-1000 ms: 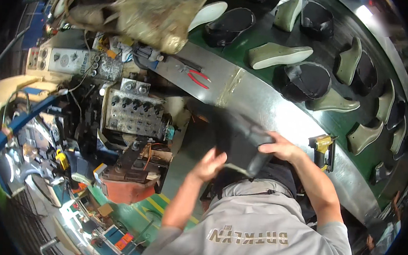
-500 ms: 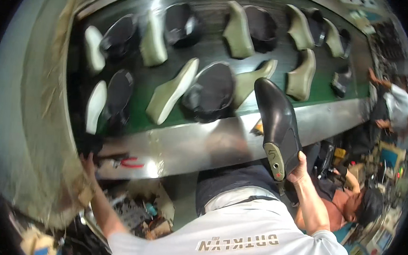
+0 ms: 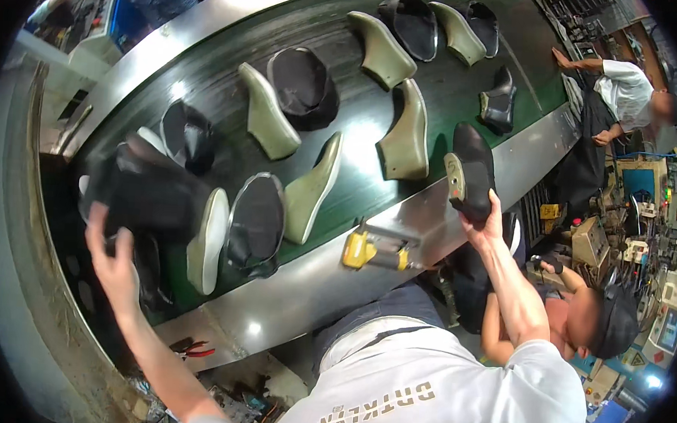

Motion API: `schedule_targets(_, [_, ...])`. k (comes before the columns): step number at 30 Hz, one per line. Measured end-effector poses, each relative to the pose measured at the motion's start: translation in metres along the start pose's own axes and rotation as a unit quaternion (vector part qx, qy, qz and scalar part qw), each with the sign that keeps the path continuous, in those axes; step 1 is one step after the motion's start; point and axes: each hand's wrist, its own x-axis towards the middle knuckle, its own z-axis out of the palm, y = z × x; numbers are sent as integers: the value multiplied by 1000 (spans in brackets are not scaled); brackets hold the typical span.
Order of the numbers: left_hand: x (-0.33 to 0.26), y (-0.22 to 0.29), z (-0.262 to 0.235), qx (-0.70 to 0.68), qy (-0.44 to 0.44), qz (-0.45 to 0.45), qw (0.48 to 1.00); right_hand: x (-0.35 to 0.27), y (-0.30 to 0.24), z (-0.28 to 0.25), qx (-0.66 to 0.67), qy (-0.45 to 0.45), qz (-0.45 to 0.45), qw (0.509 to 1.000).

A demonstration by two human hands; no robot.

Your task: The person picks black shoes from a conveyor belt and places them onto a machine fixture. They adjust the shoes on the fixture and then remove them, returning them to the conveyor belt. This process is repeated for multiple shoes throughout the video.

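My right hand (image 3: 483,224) grips a black shoe on a last (image 3: 470,171), holding it up over the right part of the green conveyor belt (image 3: 355,185), its heel end toward me. My left hand (image 3: 111,260) reaches far left and grasps a black shoe upper (image 3: 150,192) lying on the belt next to a pale shoe last (image 3: 206,238). Several olive-grey lasts, such as one (image 3: 265,122) near the middle, and black uppers, such as one (image 3: 303,85) beside it, lie spread over the belt.
A yellow hand tool (image 3: 371,248) rests on the steel rim (image 3: 310,287) in front of me. Red-handled pliers (image 3: 190,350) lie lower left. A seated person in a dark cap (image 3: 595,320) is at my right; another person (image 3: 625,89) stands far right by machines.
My view swung from the workbench to the belt. My right hand carried the lasted shoe out to the right over the belt. My left hand rose from the rim and took hold of a black upper.
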Motion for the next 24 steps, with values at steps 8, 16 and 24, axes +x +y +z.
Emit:
schedule_targets(8, [22, 97, 184, -50, -122, -133, 982, 184, -108, -6, -140, -19, 5, 990])
schedule_targets(16, [66, 209, 432, -127, -354, 21, 926, 271, -210, 35, -534, 23, -304, 789])
schedule_targets(24, [218, 267, 674, 7, -287, 353, 890, 498, -329, 203, -616, 64, -539, 571])
